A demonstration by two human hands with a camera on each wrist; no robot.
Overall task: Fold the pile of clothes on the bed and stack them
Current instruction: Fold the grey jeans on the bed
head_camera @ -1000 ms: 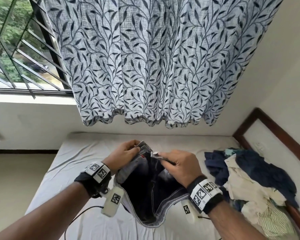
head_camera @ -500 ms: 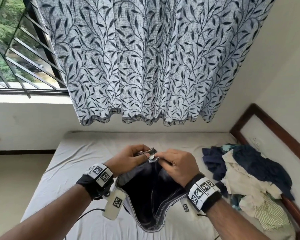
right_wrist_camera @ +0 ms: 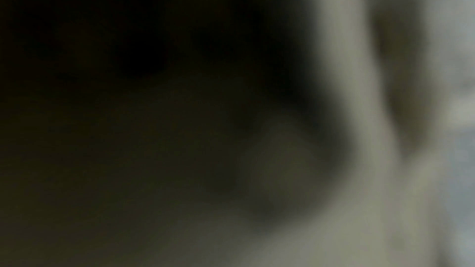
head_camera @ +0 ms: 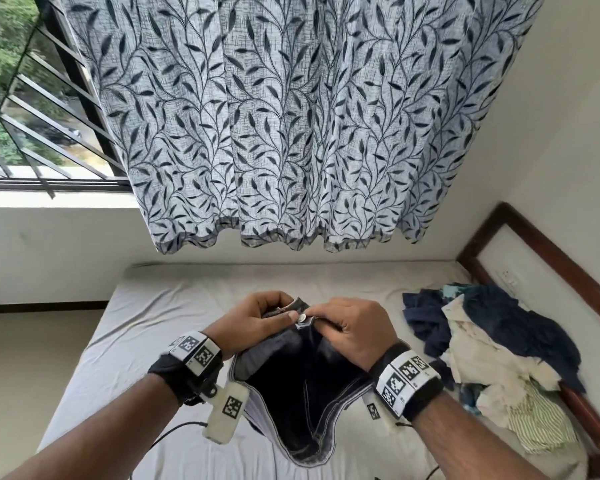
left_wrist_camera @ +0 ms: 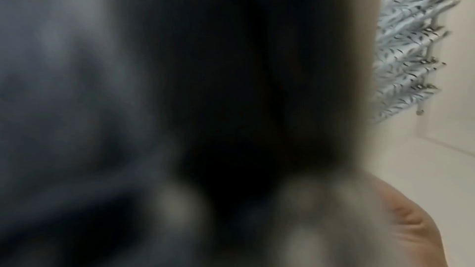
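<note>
Dark denim jeans hang between my two hands above the bed, waistband up, with the inside showing. My left hand pinches the left end of the waistband. My right hand pinches the right end, just beside the metal button. The two ends meet at the button. A loose pile of clothes, navy, cream and green-striped, lies on the right side of the bed. Both wrist views are blurred by dark cloth close to the lens.
The grey bed sheet spreads bare to the left of the jeans. A brown wooden headboard edges the bed on the right. A leaf-patterned curtain hangs over the far wall, beside a barred window.
My hands have drawn the two waistband ends together at the button. The jeans' opening, wide a second ago, has narrowed at the top.
</note>
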